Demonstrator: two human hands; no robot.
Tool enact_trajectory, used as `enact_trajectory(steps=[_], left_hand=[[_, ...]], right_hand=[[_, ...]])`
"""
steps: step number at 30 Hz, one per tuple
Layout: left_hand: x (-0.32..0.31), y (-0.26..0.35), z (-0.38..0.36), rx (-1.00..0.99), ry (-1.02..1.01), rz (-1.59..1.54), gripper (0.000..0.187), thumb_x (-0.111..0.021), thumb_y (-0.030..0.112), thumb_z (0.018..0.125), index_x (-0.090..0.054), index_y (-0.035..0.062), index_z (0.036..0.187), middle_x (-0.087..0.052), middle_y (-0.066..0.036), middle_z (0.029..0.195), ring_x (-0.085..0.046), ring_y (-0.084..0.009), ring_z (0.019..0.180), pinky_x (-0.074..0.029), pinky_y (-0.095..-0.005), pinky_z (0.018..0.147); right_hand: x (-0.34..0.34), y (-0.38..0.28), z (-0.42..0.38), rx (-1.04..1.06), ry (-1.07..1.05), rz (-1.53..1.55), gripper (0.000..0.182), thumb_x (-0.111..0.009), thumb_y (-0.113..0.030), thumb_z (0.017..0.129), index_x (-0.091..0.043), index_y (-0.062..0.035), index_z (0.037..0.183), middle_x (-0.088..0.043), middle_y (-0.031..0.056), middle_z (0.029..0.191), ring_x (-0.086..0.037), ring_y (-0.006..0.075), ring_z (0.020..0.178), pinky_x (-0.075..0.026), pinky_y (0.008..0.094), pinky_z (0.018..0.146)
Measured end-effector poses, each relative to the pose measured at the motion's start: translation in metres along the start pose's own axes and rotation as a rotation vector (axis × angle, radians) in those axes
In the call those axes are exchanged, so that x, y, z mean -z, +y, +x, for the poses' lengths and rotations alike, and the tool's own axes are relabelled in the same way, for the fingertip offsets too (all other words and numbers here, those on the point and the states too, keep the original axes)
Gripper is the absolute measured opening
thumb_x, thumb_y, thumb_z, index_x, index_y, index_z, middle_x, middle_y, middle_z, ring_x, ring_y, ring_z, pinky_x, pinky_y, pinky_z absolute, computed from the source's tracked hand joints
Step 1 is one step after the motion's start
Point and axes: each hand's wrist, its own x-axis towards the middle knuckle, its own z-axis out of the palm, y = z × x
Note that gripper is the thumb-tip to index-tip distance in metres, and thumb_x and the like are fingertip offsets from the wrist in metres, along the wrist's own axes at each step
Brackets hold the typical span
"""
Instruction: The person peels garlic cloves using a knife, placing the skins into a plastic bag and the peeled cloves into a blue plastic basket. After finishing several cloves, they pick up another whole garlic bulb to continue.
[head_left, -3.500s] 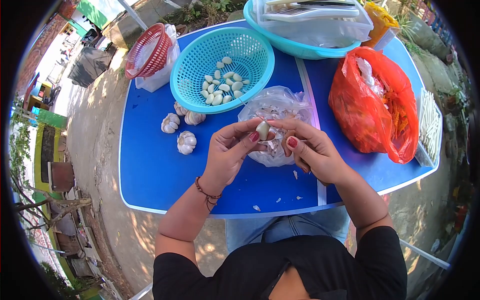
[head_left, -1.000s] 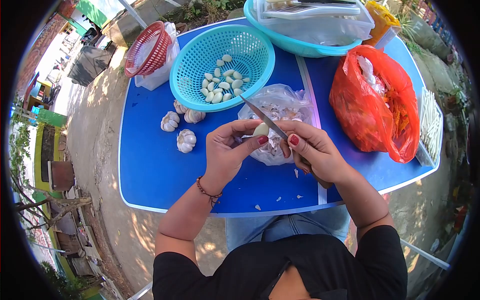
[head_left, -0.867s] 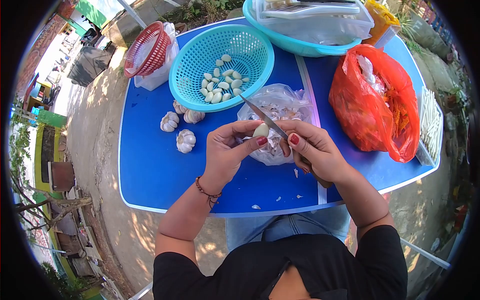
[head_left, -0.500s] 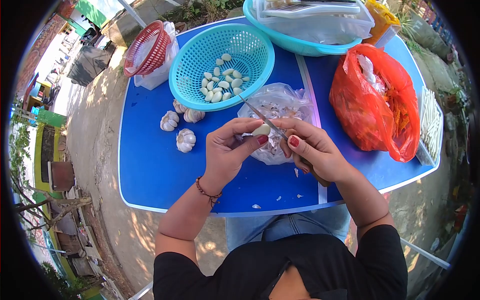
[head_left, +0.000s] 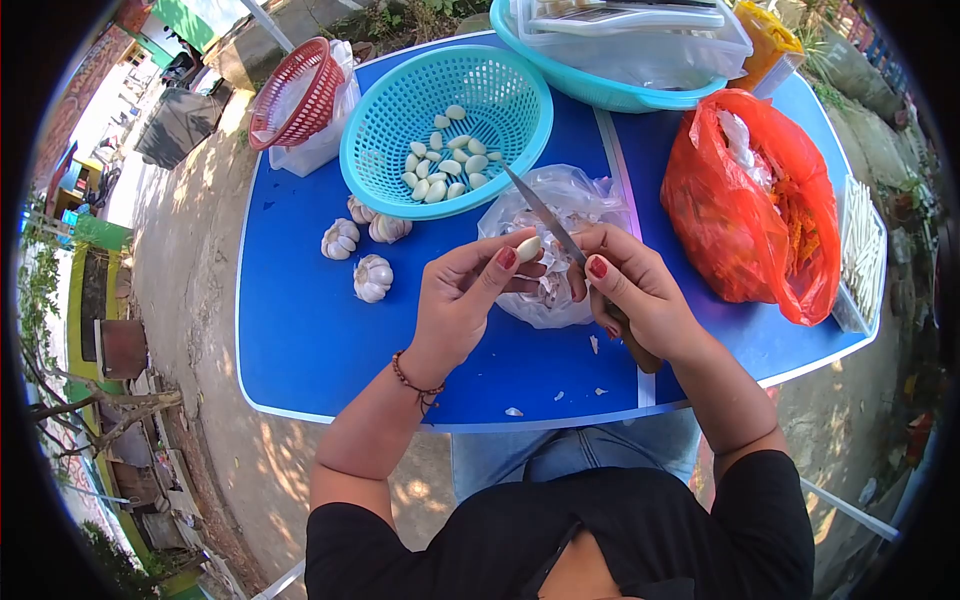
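Note:
Between the thumb and fingers of my left hand (head_left: 462,295) is a pale garlic clove (head_left: 528,249). My right hand (head_left: 640,290) grips a knife (head_left: 550,217), its blade pointing up and left, a little apart from the clove. Beneath both hands lies a clear plastic bag (head_left: 560,313) holding papery garlic skins. Just beyond stands a turquoise colander (head_left: 365,130) with several peeled cloves inside. To the left, whole garlic bulbs (head_left: 373,278) rest on the blue table (head_left: 310,350).
A red plastic bag (head_left: 700,230) with orange-red contents stands at right, beside a tray of white sticks (head_left: 860,245). At the back are a turquoise basin (head_left: 630,97) with a clear box in it and a red basket (head_left: 320,90). Skin scraps (head_left: 514,412) lie near the front edge.
The knife blade has moved off the clove, and my hands have drawn slightly apart. My left fingers have turned the clove more upright.

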Motion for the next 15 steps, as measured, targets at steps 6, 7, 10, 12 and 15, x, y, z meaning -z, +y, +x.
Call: enact_trajectory(steps=[6,7,10,12,15], left_hand=[[0.0025,-0.0002,-0.0013,-0.006,0.018,0.075,0.033,-0.056,0.024,0.094,-0.062,-0.0027,0.113,-0.068,-0.01,0.092,-0.062,-0.0106,0.077,-0.051,-0.0226,0.067],[0.0022,-0.0007,-0.0015,-0.017,0.027,0.078,0.033,-0.056,0.023,0.094,-0.063,-0.0028,0.112,-0.068,-0.009,0.091,-0.062,-0.0099,0.076,-0.05,-0.0218,0.065],[0.0048,-0.0031,-0.0011,-0.071,0.001,0.134,0.03,-0.059,0.021,0.093,-0.064,-0.0027,0.111,-0.068,-0.009,0.088,-0.061,-0.0095,0.074,-0.049,-0.0214,0.064],[0.0067,-0.0055,-0.0012,-0.096,-0.011,0.162,0.029,-0.06,0.02,0.092,-0.064,-0.0023,0.11,-0.067,-0.009,0.087,-0.061,-0.0098,0.074,-0.049,-0.0216,0.064],[0.0063,-0.007,-0.0019,-0.101,0.003,0.176,0.028,-0.06,0.02,0.092,-0.065,-0.002,0.108,-0.068,-0.009,0.085,-0.062,-0.0108,0.074,-0.05,-0.0225,0.064]], right_hand=[[-0.0002,0.0002,-0.003,0.024,-0.027,-0.013,0.036,-0.048,-0.026,0.097,-0.041,-0.0055,0.126,-0.053,0.0061,0.088,-0.042,0.0032,0.052,-0.036,0.0169,0.047],[-0.0004,-0.0003,-0.0036,0.03,-0.036,-0.02,0.039,-0.049,-0.027,0.097,-0.04,-0.0062,0.129,-0.053,0.0062,0.089,-0.042,0.0031,0.052,-0.036,0.0168,0.047],[-0.0063,-0.0072,-0.0041,0.051,-0.08,-0.058,0.043,-0.049,-0.028,0.097,-0.039,-0.0088,0.133,-0.054,0.0053,0.088,-0.043,0.0026,0.052,-0.037,0.0169,0.048],[-0.0063,-0.0079,-0.0036,0.036,-0.088,-0.099,0.043,-0.049,-0.028,0.096,-0.041,-0.0101,0.135,-0.054,0.0038,0.086,-0.043,0.0023,0.052,-0.037,0.0169,0.048],[-0.0044,-0.0087,-0.0033,0.0,-0.091,-0.119,0.042,-0.048,-0.027,0.096,-0.044,-0.0103,0.135,-0.054,0.0013,0.081,-0.044,0.0019,0.053,-0.036,0.0167,0.048]])
